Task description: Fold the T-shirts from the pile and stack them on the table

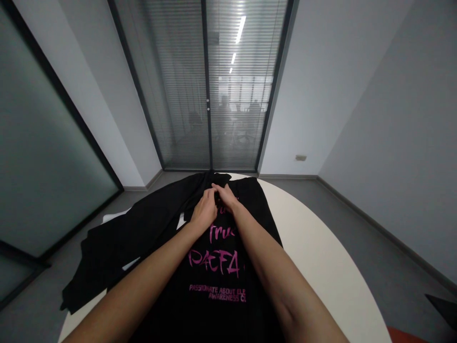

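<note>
A black shirt point(217, 278) with pink lettering lies lengthwise in front of me, its far end near the table's back edge. My left hand point(206, 207) rests over the upper part of the print, its fingers curled closed on the fabric. Close beside it, almost touching, my right hand point(226, 195) pinches the same shirt with its fingertips. My hands and forearms hide some of the letters. Another black garment point(139, 226) is spread to the left, partly alongside the shirt and hanging over the table's left edge.
Everything lies on a round cream-coloured table point(321, 252), whose surface shows to the right. White patches peek out around the left garment. Beyond stand a glass partition with blinds point(185, 95) and grey walls. Something red point(403, 336) shows at the bottom right.
</note>
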Tool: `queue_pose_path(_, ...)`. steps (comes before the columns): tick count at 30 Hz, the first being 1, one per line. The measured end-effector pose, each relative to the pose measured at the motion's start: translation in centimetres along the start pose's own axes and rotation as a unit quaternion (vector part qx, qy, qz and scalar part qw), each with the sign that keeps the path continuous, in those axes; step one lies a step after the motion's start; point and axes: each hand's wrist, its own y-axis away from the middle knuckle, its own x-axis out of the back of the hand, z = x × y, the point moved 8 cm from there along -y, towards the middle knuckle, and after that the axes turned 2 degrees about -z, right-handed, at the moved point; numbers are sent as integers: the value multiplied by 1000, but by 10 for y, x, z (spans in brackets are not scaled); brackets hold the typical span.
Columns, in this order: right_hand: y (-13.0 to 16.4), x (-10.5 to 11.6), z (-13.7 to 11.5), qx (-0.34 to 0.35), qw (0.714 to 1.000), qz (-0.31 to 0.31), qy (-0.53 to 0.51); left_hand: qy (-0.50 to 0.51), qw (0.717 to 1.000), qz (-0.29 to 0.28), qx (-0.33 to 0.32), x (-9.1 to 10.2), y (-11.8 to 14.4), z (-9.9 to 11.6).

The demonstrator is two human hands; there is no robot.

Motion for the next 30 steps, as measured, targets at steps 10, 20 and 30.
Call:
queue_pose_path(10,-19,10,14,-45,982,96,-155,-99,983,-116,99,4,34,-13)
queue_pose_path(20,-21,24,31,-69,973,110,-188,-129,971,-202,13,9,77,13)
queue_pose_path(30,-8,35,28,-109,989,90,-31,-106,973,-207,10,18,94,-2)
